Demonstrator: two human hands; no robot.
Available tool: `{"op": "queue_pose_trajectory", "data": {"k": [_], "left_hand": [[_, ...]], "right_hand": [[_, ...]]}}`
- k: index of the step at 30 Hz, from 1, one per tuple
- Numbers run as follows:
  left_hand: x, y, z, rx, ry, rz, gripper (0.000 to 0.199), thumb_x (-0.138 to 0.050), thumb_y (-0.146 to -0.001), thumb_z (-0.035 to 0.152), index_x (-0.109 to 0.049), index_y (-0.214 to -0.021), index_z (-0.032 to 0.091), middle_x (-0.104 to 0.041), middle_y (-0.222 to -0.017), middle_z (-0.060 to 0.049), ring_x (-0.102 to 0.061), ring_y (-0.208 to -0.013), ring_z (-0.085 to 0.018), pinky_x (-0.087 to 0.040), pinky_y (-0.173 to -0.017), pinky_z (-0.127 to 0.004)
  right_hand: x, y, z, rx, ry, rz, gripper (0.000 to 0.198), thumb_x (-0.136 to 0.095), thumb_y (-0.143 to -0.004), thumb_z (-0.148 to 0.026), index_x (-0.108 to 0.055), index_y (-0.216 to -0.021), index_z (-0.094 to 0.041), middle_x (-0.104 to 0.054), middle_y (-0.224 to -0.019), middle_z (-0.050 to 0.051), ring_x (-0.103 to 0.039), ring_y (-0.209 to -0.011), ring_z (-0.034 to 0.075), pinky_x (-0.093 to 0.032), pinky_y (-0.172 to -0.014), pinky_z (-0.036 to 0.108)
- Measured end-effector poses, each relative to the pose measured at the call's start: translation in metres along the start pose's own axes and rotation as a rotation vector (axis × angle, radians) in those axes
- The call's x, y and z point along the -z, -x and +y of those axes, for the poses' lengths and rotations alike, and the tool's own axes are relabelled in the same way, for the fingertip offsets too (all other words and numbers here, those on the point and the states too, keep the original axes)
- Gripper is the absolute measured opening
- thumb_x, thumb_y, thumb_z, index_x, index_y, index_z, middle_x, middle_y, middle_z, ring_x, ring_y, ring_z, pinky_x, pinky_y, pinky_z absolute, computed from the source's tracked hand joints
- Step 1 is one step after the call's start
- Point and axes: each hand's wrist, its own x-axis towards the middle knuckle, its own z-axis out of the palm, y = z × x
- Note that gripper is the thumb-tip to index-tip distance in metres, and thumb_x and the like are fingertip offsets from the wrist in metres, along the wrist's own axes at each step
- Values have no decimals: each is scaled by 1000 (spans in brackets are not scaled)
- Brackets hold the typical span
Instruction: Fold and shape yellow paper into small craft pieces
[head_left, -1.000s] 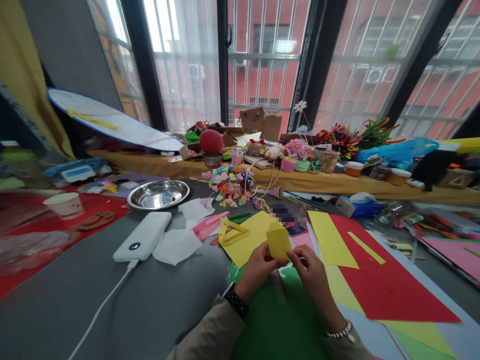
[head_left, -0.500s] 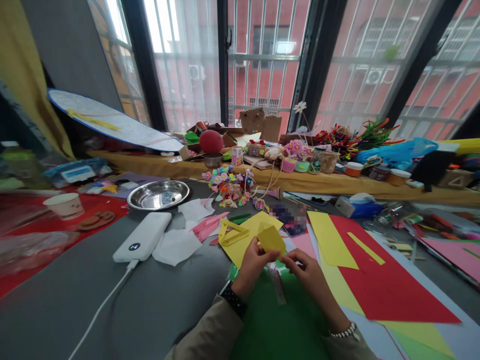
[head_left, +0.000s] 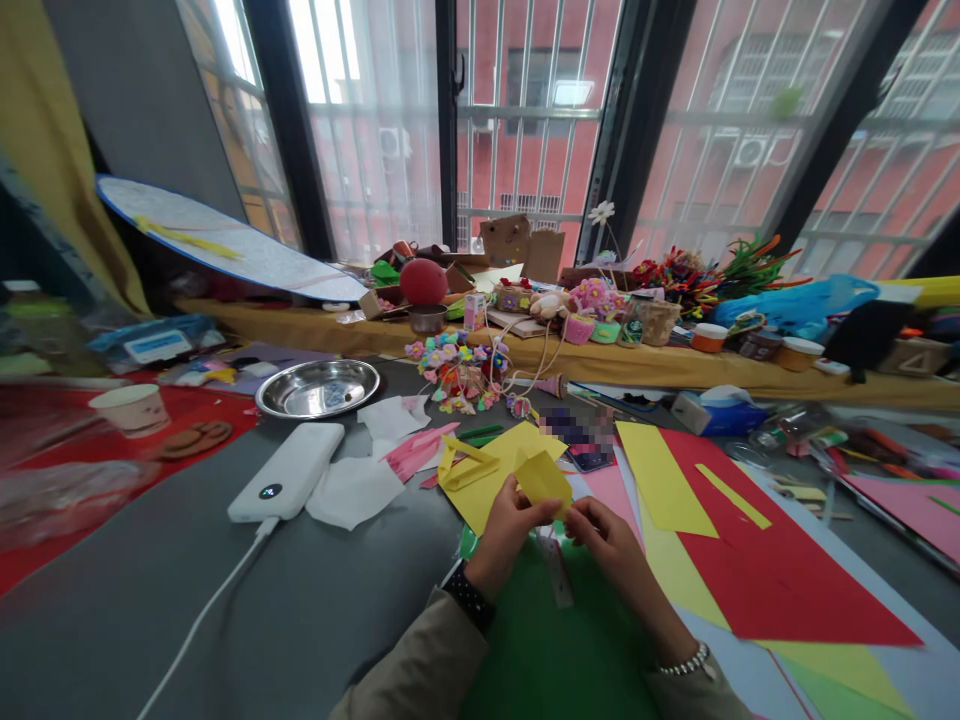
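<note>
A small folded piece of yellow paper [head_left: 541, 476] is held up between both hands. My left hand [head_left: 513, 530] pinches its lower left side, thumb across the front. At the lower right corner, the fingertips of my right hand [head_left: 606, 533] are closed on the paper's edge. Behind it lies a larger yellow sheet [head_left: 474, 508] with a folded yellow strip [head_left: 466, 462] on top. Below my hands is a green surface [head_left: 559, 650], where a narrow pale strip [head_left: 556, 572] with markings lies.
A white power bank [head_left: 286, 474] with a cable lies left, near a metal plate [head_left: 318, 388] and white paper scraps [head_left: 354, 494]. Red paper [head_left: 802, 560] and yellow sheets cover the right. A phone [head_left: 589, 455] and a bunch of small colourful flowers [head_left: 459, 370] are farther back.
My right fingertips have shifted very slightly along the corner of the folded yellow paper. Both hands otherwise keep nearly the same place and grip.
</note>
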Motion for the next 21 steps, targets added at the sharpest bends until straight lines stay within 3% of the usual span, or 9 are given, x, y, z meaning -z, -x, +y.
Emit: {"op": "queue_pose_trajectory", "data": {"k": [14,21], "left_hand": [[3,-4,-4,-68,-35,-75,43,-70,-50,23,-47,-84,12,-60,-73,-3,-56,-66,-16,-43,-58,-24],[3,-3,-5,-65,-52,-110,45,-70,-50,22,-47,-87,12,-58,-78,-4,-55,-70,-16,-43,-61,-24]], "right_hand": [[0,3,-8,22,37,-10,26,-39,-77,-38,-41,-60,-18,-42,-53,-4,-43,-51,11,-34,-48,21],[2,3,-3,47,74,91,21,-43,-75,-36,-44,-64,-18,-42,-54,-4,-42,-50,11,-34,-47,20]]}}
